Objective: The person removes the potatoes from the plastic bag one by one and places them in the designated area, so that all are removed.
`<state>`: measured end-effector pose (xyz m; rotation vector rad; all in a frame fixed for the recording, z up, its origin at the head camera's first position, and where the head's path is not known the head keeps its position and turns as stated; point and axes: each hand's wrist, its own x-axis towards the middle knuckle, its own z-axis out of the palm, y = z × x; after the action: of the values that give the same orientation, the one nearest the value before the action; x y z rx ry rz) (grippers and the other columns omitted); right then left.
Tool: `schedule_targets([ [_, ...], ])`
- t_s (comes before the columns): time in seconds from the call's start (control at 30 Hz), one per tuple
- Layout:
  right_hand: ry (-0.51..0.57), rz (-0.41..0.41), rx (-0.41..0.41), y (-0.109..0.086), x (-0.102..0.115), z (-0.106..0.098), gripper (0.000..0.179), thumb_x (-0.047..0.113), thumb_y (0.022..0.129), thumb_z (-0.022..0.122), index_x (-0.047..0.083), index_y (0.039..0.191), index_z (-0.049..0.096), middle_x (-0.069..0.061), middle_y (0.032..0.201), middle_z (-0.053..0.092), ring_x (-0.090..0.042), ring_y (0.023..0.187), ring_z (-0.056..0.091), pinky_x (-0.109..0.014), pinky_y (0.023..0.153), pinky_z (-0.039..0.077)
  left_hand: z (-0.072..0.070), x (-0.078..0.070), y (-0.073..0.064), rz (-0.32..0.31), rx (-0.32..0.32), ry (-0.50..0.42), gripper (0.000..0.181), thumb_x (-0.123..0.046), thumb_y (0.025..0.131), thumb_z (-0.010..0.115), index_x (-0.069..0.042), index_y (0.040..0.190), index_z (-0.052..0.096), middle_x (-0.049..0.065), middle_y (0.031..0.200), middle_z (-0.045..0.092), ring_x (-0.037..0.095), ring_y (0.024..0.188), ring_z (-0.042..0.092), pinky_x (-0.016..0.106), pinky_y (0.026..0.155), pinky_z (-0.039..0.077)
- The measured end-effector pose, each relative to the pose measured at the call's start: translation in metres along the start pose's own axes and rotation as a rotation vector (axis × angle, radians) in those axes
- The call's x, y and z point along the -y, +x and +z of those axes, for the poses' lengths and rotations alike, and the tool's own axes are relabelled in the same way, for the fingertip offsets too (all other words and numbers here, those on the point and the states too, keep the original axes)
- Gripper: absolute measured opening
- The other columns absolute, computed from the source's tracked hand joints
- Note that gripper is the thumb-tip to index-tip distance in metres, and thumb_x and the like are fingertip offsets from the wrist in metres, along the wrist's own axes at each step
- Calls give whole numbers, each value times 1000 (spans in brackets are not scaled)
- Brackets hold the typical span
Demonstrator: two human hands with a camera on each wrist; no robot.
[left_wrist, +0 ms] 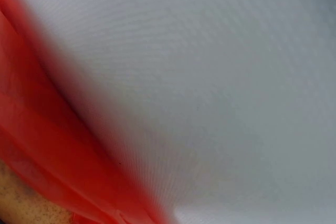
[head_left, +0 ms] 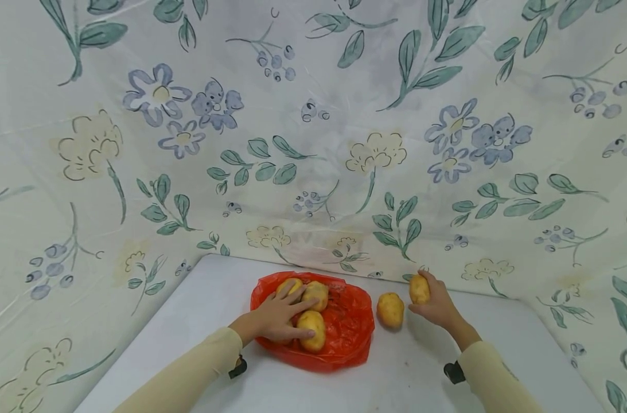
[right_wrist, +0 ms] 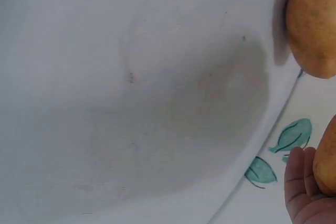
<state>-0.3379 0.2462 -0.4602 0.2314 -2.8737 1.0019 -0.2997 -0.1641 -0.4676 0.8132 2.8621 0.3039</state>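
A red plastic bag (head_left: 350,324) lies spread open on the white table, with several yellow potatoes in its left half. My left hand (head_left: 278,317) rests on these with fingers spread, its thumb reaching over the front potato (head_left: 313,335). In the head view my right hand (head_left: 441,307) grips another potato (head_left: 419,289), to the right of the bag. Between that hand and the bag, a single potato (head_left: 390,310) sits on the table. The right wrist view catches fingers (right_wrist: 296,182) against the held potato (right_wrist: 327,161). Only the bag's side (left_wrist: 63,135) and part of a potato (left_wrist: 29,203) show in the left wrist view.
The white table (head_left: 396,378) ends at the back against a hanging cloth (head_left: 313,189) printed with flowers and leaves, which also runs down both sides. A dark wrist device (head_left: 238,367) is on the left wrist, another (head_left: 454,372) on the right.
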Motion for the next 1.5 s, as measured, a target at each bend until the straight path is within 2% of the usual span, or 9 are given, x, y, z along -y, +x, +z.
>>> schedule_targets([
  [0.37, -50, 32, 76, -11, -11, 8, 92, 24, 71, 83, 2, 147, 35, -32, 128, 43, -36, 104, 53, -51, 84, 51, 0, 1, 0, 9, -2, -2, 83, -82, 84, 42, -41, 155, 28, 6, 167, 14, 38, 154, -2, 67, 116, 19],
  [0.63, -111, 37, 146, -11, -16, 12, 87, 29, 73, 83, 5, 145, 41, -24, 125, 54, -31, 103, 56, -54, 88, 51, -3, 1, 0, 18, -16, -7, 83, -81, 85, 43, -40, 155, 29, 7, 167, 15, 39, 154, -1, 67, 116, 18],
  [1.03, -123, 51, 146, -13, -17, 21, 85, 25, 73, 83, 3, 144, 43, -25, 128, 52, -31, 103, 56, -55, 90, 51, -4, 0, -1, 7, 3, -13, 83, -82, 84, 42, -40, 155, 28, 7, 167, 14, 40, 153, -1, 68, 115, 19],
  [1.3, -110, 45, 149, -10, -20, 24, 88, 26, 70, 87, 5, 143, 42, -25, 130, 50, -32, 105, 56, -58, 92, 50, -4, 0, 0, 6, -7, -17, 83, -81, 85, 43, -39, 155, 29, 7, 167, 14, 41, 153, 1, 69, 115, 19],
  [1.5, -102, 72, 161, -10, -23, 25, 100, 38, 66, 91, 6, 144, 39, -24, 130, 50, -33, 108, 55, -58, 95, 49, -1, 0, 1, 4, -2, -9, 83, -82, 84, 42, -40, 155, 28, 6, 167, 14, 40, 153, -1, 68, 115, 19],
])
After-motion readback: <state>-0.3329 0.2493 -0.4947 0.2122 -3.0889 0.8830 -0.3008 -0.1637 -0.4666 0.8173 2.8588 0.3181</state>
